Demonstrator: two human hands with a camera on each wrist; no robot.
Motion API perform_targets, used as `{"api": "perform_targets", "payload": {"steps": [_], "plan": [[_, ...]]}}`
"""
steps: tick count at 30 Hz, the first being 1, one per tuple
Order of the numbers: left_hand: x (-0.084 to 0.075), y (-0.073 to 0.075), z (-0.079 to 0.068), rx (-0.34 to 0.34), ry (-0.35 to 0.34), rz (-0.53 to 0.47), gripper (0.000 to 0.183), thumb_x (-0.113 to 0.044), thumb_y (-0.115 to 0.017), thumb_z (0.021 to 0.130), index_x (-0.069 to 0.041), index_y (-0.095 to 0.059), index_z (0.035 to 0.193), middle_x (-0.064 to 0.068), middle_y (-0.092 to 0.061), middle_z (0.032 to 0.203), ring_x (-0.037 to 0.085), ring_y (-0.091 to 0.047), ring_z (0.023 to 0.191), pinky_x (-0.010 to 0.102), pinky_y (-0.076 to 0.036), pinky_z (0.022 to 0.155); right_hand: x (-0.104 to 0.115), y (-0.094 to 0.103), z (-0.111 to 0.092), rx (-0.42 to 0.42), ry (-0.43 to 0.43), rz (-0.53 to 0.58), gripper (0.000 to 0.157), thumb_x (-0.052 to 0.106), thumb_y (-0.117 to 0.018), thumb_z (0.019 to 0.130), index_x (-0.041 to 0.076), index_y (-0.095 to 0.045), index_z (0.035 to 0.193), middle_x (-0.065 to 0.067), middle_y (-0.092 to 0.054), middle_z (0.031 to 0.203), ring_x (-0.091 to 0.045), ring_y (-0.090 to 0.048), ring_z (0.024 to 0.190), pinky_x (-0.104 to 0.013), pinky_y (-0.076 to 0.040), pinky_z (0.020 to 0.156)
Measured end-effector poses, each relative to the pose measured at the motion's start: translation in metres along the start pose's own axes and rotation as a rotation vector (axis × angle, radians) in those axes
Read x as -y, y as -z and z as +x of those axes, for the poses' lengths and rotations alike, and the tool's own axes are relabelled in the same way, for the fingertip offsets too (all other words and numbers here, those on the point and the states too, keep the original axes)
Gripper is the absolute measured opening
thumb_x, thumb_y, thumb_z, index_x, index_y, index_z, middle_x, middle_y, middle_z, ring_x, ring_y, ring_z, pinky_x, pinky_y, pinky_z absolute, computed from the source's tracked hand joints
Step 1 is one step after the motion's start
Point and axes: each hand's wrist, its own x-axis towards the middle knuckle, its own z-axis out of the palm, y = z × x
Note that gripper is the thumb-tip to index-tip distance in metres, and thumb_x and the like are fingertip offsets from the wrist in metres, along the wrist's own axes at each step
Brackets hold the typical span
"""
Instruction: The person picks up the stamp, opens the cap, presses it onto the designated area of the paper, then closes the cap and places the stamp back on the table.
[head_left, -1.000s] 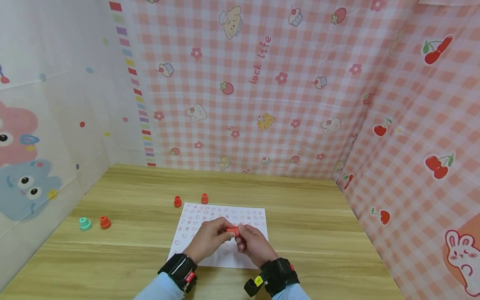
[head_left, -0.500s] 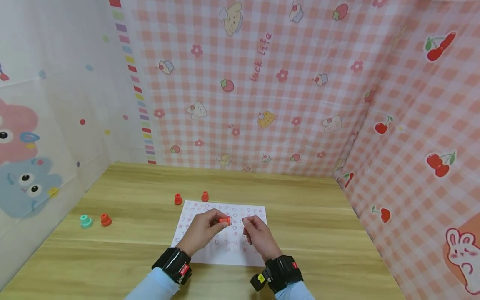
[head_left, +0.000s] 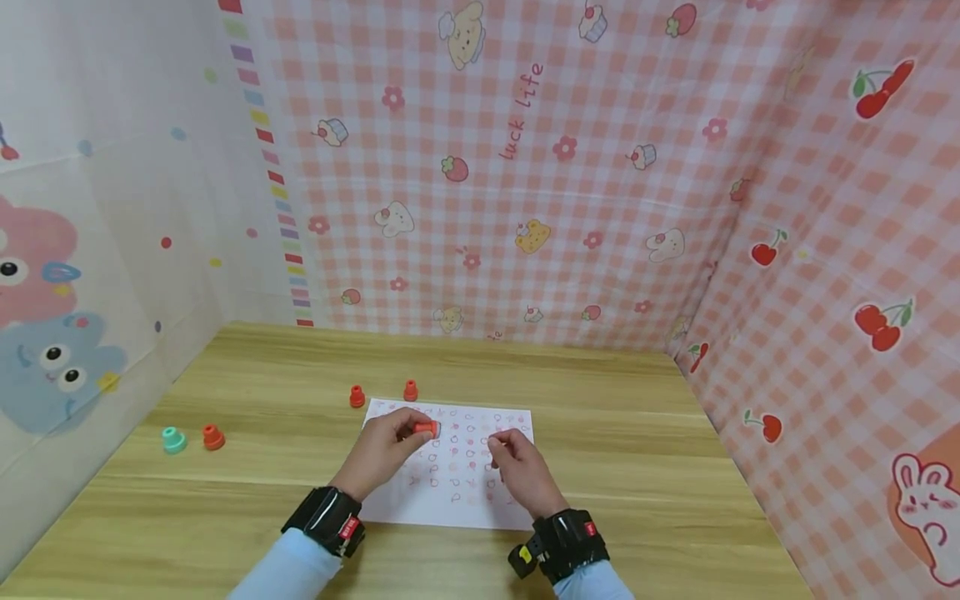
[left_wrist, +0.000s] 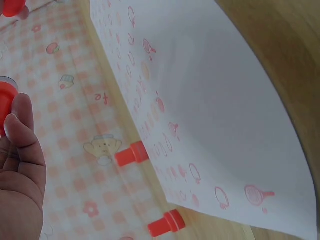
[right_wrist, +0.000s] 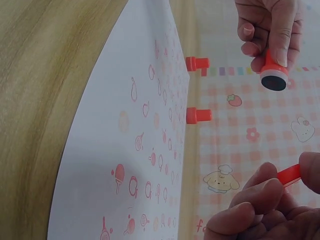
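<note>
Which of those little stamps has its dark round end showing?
The red stamp in the person's left hand: the right wrist view shows its dark end. The other four stamps stand upright on the table, wide ends down.

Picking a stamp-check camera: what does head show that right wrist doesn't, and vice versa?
Head only: teal bell-shaped plastic stamp and its squat red neighbour.

Right wrist only: dark round face of the red cylindrical stamp in the left hand; clearly, too, the small red plastic piece pinched by the right hand.

Both: that held stamp, both hands, white printed paper sheet, two red stepped plastic stamps beyond it.
</note>
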Motion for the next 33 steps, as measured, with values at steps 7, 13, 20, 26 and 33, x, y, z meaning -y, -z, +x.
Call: {"api": "perform_targets", "payload": {"steps": [7, 13, 20, 26, 33], "plan": [[0.002, 0.011, 0.0, 0.006, 0.017, 0.02, 0.013, -0.011, -0.073, 0.09, -0.013, -0.069, 0.102, -0.005, -0.066, 0.088, 0.015, -0.057, 0.077, 0.027, -0.048, 0.062, 0.002, 0.0, 0.0, -0.002, -0.02, -0.004, 0.037, 0.038, -0.053, 0.103, 0.005, -0.056, 0.12, -0.011, -0.058, 0.094, -0.026, -0.052, 0.082, -0.032, -0.038, 0.063], [0.005, 0.018, -0.001, 0.059, 0.04, 0.121, 0.012, -0.008, -0.074, 0.089, -0.013, -0.07, 0.099, -0.005, -0.063, 0.085, 0.016, -0.054, 0.076, 0.028, -0.046, 0.063, 0.001, -0.001, 0.0, 0.002, -0.011, -0.004, 0.036, 0.037, -0.052, 0.103, 0.004, -0.056, 0.119, -0.009, -0.057, 0.092, -0.025, -0.052, 0.081, -0.032, -0.037, 0.063], [0.008, 0.019, -0.004, 0.177, 0.022, 0.36, 0.011, -0.01, -0.077, 0.086, -0.012, -0.07, 0.093, -0.004, -0.057, 0.077, 0.015, -0.051, 0.073, 0.031, -0.045, 0.067, 0.0, -0.002, 0.0, 0.008, -0.016, 0.009, 0.037, 0.037, -0.051, 0.104, 0.004, -0.056, 0.118, -0.007, -0.056, 0.09, -0.024, -0.051, 0.079, -0.031, -0.036, 0.061], [0.011, 0.017, -0.007, 0.263, -0.017, 0.502, 0.008, -0.009, -0.077, 0.086, -0.01, -0.069, 0.089, -0.003, -0.058, 0.076, 0.017, -0.05, 0.072, 0.034, -0.046, 0.071, 0.0, -0.003, -0.001, 0.008, -0.021, 0.019, 0.038, 0.038, -0.052, 0.103, 0.003, -0.056, 0.119, -0.007, -0.056, 0.09, -0.028, -0.052, 0.081, -0.031, -0.036, 0.061], [0.014, 0.011, -0.008, 0.305, -0.067, 0.575, 0.013, -0.005, -0.076, 0.085, -0.01, -0.065, 0.082, -0.003, -0.057, 0.072, 0.017, -0.049, 0.07, 0.036, -0.046, 0.073, 0.001, -0.003, -0.002, 0.003, -0.023, 0.021, 0.038, 0.038, -0.052, 0.103, 0.004, -0.056, 0.119, -0.009, -0.057, 0.091, -0.026, -0.051, 0.08, -0.031, -0.035, 0.061]]}}
